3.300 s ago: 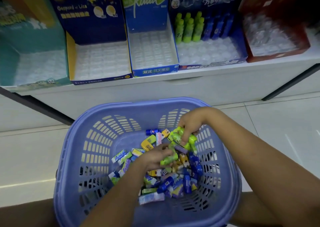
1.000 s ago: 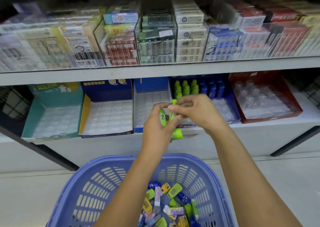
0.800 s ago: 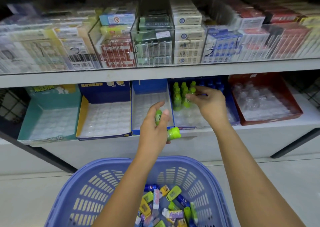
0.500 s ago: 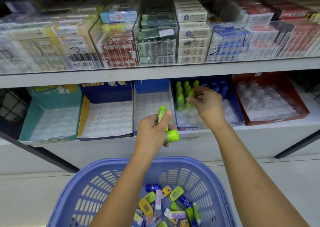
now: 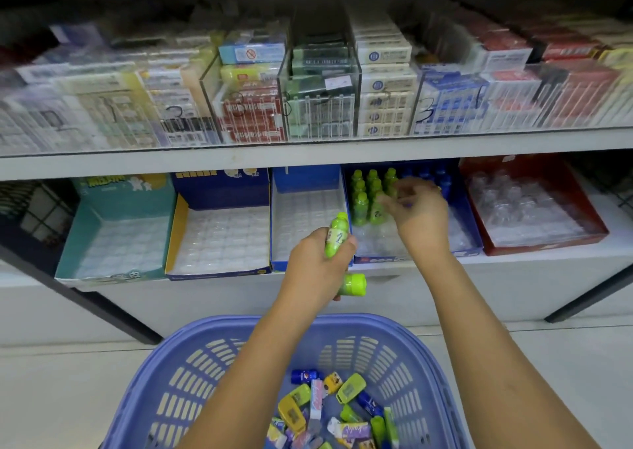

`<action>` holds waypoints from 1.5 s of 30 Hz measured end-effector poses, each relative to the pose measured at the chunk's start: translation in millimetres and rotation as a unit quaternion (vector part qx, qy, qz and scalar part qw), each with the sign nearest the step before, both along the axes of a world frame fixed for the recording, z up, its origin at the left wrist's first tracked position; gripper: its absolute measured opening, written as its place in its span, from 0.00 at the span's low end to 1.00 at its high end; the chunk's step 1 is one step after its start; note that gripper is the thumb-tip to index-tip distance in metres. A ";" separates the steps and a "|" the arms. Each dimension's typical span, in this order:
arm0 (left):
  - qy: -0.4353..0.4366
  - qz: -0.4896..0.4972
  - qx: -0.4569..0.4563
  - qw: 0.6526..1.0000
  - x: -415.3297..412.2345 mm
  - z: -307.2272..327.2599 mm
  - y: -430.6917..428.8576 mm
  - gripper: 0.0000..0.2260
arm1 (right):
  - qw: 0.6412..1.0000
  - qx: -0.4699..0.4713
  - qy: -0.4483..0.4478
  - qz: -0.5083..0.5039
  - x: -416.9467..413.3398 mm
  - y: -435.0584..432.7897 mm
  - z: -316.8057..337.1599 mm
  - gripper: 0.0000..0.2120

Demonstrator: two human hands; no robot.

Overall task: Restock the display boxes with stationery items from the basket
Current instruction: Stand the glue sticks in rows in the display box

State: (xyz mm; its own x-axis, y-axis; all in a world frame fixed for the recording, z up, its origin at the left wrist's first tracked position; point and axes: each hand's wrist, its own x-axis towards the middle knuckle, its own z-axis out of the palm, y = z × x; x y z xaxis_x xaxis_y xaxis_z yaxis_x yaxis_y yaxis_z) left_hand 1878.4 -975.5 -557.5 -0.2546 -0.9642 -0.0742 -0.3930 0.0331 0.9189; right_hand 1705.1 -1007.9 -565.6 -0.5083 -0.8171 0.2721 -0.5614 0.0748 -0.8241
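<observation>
Our left hand (image 5: 320,263) fingers grip two green bottles (image 5: 337,232) off shelf (image 5: 513,270) front edge; right hand (image 5: 419,214) fingers, over display box (image 5: 383,260), too blurred to read.

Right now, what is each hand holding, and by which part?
Left hand grips two green bottles: one upright, by its lower half; one below, by one end. Right hand, over the display box, is too blurred to tell.
</observation>
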 end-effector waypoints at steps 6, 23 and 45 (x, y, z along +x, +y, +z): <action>-0.011 0.030 -0.134 0.990 -8.4 1.4 0.5 0.08 | 0.937 0.121 -0.204 0.258 20.1 29.8 39.9 0.09; 0.310 0.021 0.379 0.872 -9.6 16.3 -5.0 0.23 | 0.998 0.038 0.036 0.045 -31.4 -0.8 -8.4 0.14; 0.144 0.091 0.037 0.985 -0.7 26.1 -8.0 0.10 | 0.944 0.018 0.169 0.282 26.3 45.8 48.2 0.18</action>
State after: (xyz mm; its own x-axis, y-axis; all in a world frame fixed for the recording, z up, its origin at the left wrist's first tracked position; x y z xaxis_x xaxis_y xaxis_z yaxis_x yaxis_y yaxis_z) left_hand 1877.7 -983.6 -531.4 -0.0988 -0.9904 -0.0962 -0.1092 -0.0853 0.9904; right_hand 1731.4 -962.1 -517.4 0.1209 -0.9436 0.3081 -0.7513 -0.2899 -0.5929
